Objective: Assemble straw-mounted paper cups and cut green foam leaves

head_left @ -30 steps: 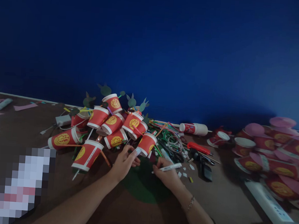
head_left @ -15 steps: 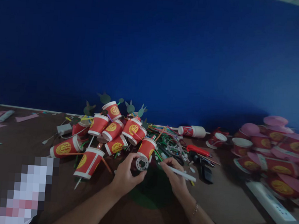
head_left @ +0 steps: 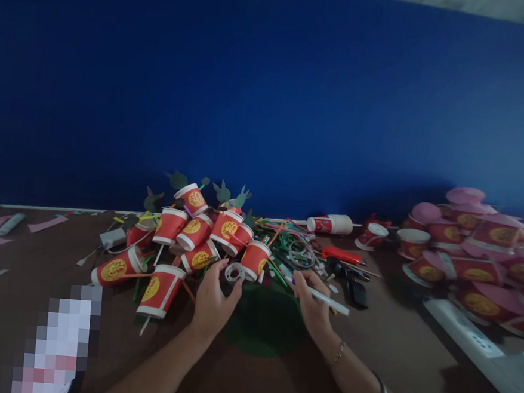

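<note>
My left hand (head_left: 213, 304) has its thumb and fingers around a small ring that looks like a tape roll (head_left: 234, 272), low over the table beside a red paper cup (head_left: 256, 260). My right hand (head_left: 312, 302) grips a slim white pen (head_left: 332, 301), its one end pointing to the right and the other at the fingertips. Between and below the hands lies a dark green round sheet (head_left: 264, 322). Left of the ring, several red cups with yellow emblems are heaped, such as one tilted cup (head_left: 161, 291) with a stick through it.
Behind my hands lie coloured straws and scraps (head_left: 280, 246). A red-handled cutter (head_left: 341, 254) and a black object (head_left: 356, 293) sit right. Farther right are pink-topped cups (head_left: 481, 275) and a white power strip (head_left: 463, 330). A blue wall (head_left: 268, 101) rises behind.
My left hand has moved slightly left with the ring, which now faces more upward than toward me. My right hand still has the pen, shifted a little right. The view has shifted somewhat.
</note>
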Demonstrator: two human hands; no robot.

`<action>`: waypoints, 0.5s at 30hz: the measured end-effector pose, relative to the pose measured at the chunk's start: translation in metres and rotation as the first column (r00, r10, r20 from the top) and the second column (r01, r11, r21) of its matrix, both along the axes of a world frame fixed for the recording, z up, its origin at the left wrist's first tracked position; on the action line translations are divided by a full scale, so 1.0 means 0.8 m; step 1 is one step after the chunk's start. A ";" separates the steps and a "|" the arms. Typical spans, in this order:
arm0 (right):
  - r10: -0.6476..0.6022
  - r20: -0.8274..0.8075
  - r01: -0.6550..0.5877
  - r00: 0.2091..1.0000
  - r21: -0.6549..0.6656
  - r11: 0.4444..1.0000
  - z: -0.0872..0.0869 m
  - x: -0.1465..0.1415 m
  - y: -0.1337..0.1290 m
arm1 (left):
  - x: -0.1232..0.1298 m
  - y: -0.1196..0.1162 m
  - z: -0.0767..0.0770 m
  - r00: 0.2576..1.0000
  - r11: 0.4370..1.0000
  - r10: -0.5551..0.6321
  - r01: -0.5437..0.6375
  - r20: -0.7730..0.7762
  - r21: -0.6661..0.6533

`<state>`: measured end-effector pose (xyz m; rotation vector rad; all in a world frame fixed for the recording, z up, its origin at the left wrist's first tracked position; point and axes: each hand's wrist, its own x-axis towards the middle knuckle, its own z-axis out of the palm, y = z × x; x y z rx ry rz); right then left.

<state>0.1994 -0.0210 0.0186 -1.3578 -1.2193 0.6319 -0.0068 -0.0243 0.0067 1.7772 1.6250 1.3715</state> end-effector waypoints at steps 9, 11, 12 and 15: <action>0.104 0.024 -0.103 0.994 -0.038 0.994 0.000 -0.002 -0.003 | 0.002 -0.001 0.000 0.993 0.997 0.058 -0.063 -0.108 -0.045; 0.028 -0.026 -0.028 0.999 0.001 1.000 -0.001 0.000 -0.002 | 0.002 -0.001 -0.002 0.984 0.995 0.066 -0.077 -0.168 -0.059; -0.014 -0.037 0.016 0.999 0.029 0.999 -0.001 0.001 -0.001 | 0.002 -0.001 -0.003 0.980 0.995 0.073 -0.085 -0.187 -0.058; -0.137 0.004 0.135 0.991 0.126 0.983 0.000 0.003 0.001 | 0.001 -0.003 -0.003 0.980 0.998 0.067 -0.066 -0.185 0.012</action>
